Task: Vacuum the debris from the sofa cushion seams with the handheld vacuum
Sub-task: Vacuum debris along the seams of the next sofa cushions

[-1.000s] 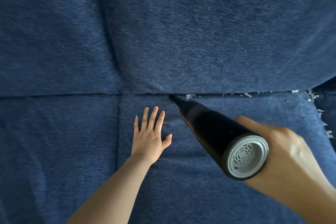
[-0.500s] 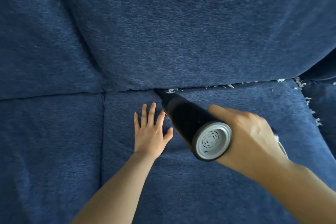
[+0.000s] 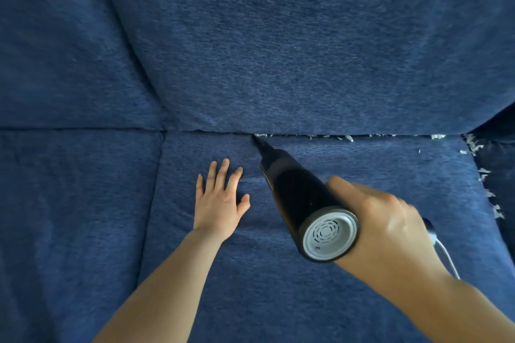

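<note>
Sofa cushion (image 3: 362,301) in dark blue fabric fills the view, edges cut off. Right hand (image 3: 390,228), at 4 o'clock, is wrapped tight around a black handheld vacuum (image 3: 301,203), its nozzle tip buried in the back seam at centre. Left hand (image 3: 220,198) lies flat, fingers spread, at 8 o'clock of the nozzle. White debris (image 3: 345,137) specks trail toward 3 o'clock, blurred.

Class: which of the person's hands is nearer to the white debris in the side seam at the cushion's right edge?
Right. The right hand, gripping the vacuum, is just left of that debris. The left hand lies flat on the cushion, beyond the vacuum, much farther left.
</note>
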